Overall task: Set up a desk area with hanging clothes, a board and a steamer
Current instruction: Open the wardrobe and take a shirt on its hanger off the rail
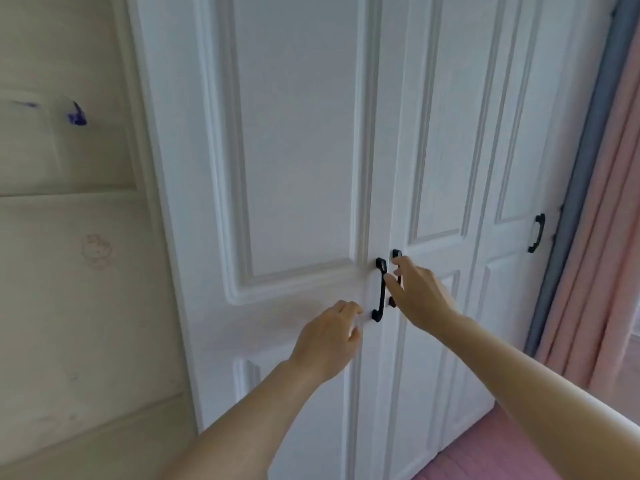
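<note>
1. White panelled wardrobe doors (pixel 298 150) fill the view, shut; any clothes, board or steamer are not in sight, presumably behind them.
2. Right hand (pixel 420 296) has fingers spread loosely at the right black handle (pixel 397 277), not yet clamped.
3. Left hand (pixel 329 337), half curled, empty, sits just below-left of the left black handle (pixel 380 289).
4. Well right of both hands hangs a pink curtain (pixel 602 237), clear of the doors' swing, I judge.

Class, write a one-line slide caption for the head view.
Left hand and right hand reach for black handles on closed white wardrobe doors.
</note>
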{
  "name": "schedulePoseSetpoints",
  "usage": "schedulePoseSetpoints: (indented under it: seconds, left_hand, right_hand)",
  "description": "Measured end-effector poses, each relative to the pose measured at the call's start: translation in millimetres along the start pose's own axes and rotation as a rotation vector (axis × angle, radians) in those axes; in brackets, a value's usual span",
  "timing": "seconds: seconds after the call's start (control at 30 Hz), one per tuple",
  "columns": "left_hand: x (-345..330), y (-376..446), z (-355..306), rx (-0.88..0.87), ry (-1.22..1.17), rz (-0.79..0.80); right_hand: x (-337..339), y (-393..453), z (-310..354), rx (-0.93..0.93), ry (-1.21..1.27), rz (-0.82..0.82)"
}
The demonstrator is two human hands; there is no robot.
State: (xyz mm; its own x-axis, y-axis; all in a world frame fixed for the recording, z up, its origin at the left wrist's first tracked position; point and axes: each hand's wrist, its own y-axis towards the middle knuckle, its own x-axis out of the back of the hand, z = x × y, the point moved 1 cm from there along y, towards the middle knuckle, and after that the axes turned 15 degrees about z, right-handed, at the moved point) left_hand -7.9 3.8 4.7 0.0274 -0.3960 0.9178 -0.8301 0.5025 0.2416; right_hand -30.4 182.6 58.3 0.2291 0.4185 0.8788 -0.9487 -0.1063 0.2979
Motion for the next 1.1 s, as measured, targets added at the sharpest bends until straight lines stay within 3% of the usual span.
schedulePoseSetpoints:
  seconds: [0.1,0.4,0.67,1.1]
  left_hand:
    - [-10.4,24.0,-8.7,0.026,-0.097,-0.039]
    - [-30.9,73.9,-29.4,0.108,-0.316,-0.191]
    - [-33.1,93.8,-42.7,0.21,-0.544,-0.267]
    - [-41.7,78.2,-61.2,0.18,-0.522,-0.381]
  right_hand:
    - [7.1,27.3,-9.6,0.025,0.165,-0.052]
    - [20.0,65.5,-10.6,0.11,0.38,-0.006]
    - [27.0,79.6,-6.2,0.059,0.651,0.046]
    - [30.0,58.3,-38.8,0.178,0.936,0.081]
